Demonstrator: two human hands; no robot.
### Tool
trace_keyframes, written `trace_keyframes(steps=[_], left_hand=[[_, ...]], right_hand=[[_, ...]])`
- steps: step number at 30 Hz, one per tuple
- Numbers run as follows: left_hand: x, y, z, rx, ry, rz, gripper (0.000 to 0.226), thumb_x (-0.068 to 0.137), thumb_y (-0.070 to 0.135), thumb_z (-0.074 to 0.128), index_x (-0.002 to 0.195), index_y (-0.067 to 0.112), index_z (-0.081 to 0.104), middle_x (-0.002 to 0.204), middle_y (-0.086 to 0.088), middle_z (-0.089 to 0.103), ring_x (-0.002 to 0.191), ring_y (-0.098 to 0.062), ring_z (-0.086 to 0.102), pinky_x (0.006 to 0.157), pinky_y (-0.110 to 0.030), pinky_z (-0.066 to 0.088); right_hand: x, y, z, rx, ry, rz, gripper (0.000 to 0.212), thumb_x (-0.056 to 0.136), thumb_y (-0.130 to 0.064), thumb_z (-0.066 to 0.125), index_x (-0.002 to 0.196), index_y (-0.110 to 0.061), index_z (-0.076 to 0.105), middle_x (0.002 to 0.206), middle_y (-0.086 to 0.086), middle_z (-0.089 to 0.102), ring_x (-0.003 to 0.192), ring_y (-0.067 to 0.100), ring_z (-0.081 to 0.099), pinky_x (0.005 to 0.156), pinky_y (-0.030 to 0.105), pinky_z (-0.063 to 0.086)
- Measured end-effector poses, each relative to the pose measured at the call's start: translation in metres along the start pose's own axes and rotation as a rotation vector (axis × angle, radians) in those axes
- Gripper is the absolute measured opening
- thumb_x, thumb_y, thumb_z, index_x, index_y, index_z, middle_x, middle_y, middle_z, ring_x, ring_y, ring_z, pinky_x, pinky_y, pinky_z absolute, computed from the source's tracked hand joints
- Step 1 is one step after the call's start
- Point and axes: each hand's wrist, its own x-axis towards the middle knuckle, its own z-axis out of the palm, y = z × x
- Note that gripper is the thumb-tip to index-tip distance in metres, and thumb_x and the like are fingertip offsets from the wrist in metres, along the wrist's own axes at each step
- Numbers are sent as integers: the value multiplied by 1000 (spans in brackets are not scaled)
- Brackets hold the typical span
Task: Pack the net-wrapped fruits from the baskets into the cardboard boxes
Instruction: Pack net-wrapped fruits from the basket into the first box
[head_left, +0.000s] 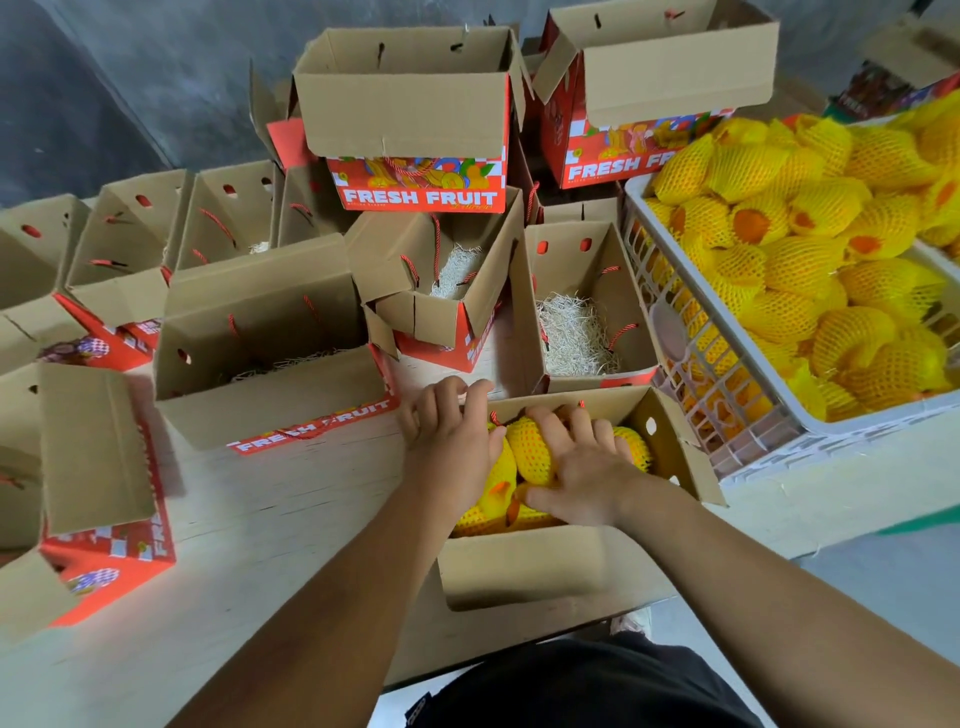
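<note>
An open cardboard box (519, 564) stands at the table's near edge with several yellow net-wrapped fruits (530, 452) inside. My right hand (582, 462) lies spread over the fruits, fingers curved around one of them. At the box's far left corner my left hand (449, 421) rests with its fingers curled over the box's far flap. A white plastic basket (727, 395) heaped with net-wrapped fruits (810, 249) stands to the right of the box.
Many open boxes fill the table: a large one (270, 353) to the left, two with pale shredded padding (576, 332) behind, and stacked "FRESH FRUIT" boxes (421, 197) at the back. More boxes line the left edge (98, 467).
</note>
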Motion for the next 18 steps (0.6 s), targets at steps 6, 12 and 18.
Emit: trace_keyframes(steps=[6,12,18], left_hand=[[0,27,-20,-336,169,-48,28,101,35,55,127,26,60,125,-1,53,120,-26,46,99,-46,38],[18,119,-15,-697,45,155,21,103,27,50,117,24,65,116,7,63,109,-19,59,95,-44,47],[63,232,13,-960,-23,159,25,104,16,46,118,18,66,117,4,64,111,-11,61,95,-34,50]], right_hand=[[-18,24,-27,291,446,-193,78,87,-37,61,157,-31,26,140,3,59,127,29,53,102,39,43],[-35,71,-48,605,695,-208,45,89,-16,52,134,-20,59,110,-6,69,98,10,65,83,12,45],[-45,159,-86,627,785,-143,48,87,-22,45,132,-17,62,115,-3,70,100,11,64,84,14,45]])
